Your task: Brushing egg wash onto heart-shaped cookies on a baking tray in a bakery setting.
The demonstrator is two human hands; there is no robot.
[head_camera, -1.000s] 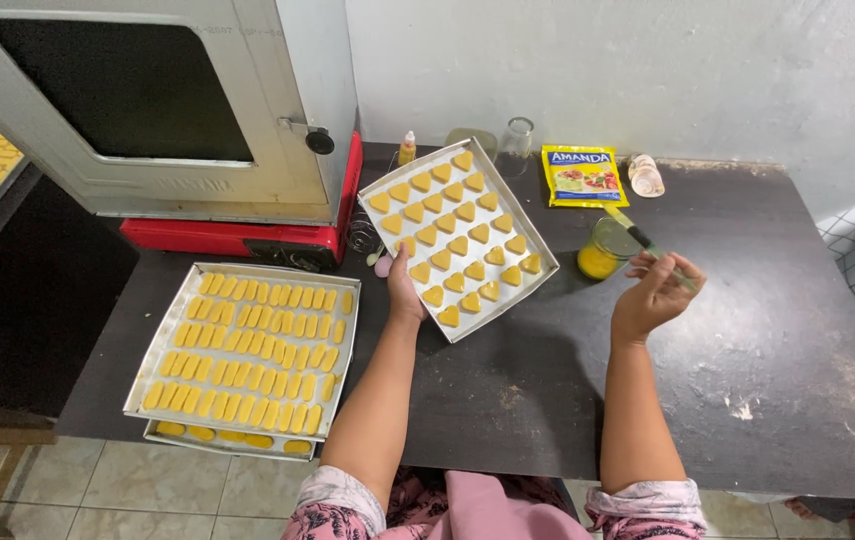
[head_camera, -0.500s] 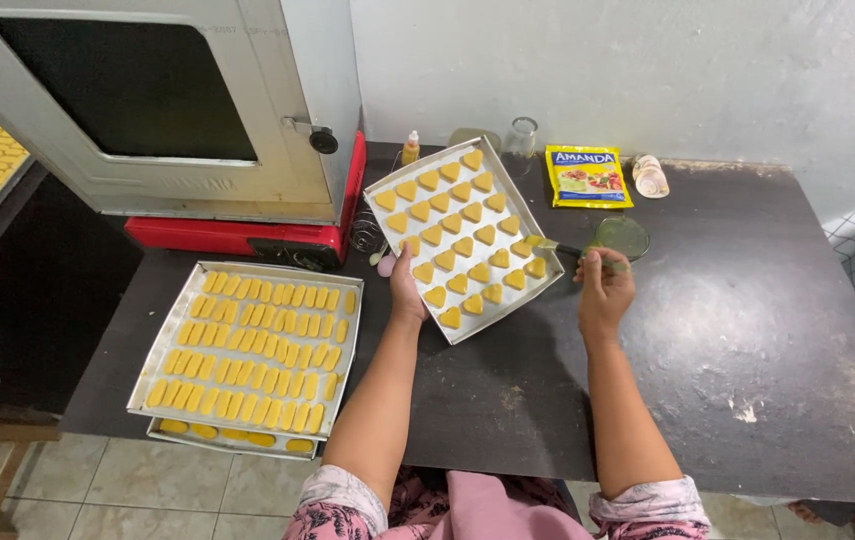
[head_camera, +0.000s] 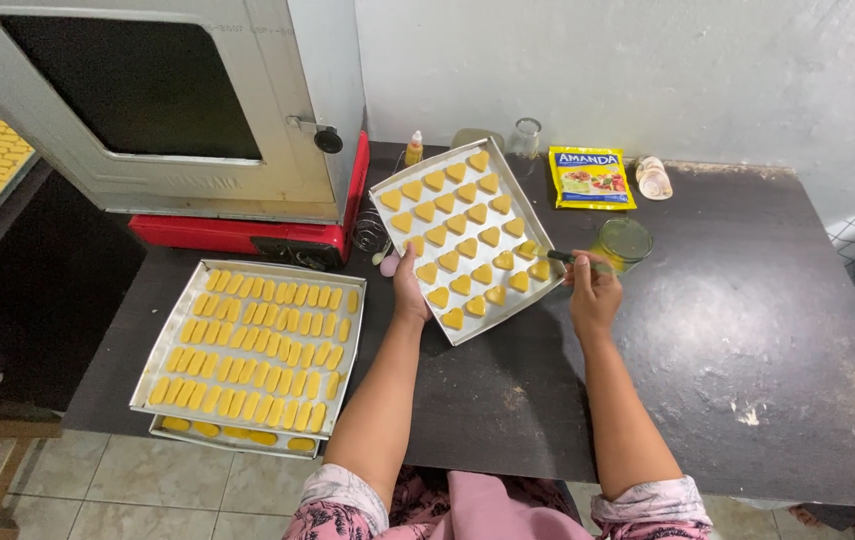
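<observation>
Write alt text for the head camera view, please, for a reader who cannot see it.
A person's right hand holds a small brush over heart-shaped yellow cookies on a metal tray, which the left hand steadies. Beside it on the dark table sit a second tray of oblong cookies and an oven.

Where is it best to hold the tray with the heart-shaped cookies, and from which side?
Probably the bare near-left rim of the tray of heart-shaped cookies, from the person's side, where the left hand already rests. The raised rim offers a grip; the right hand works its other edge with a brush.
</observation>
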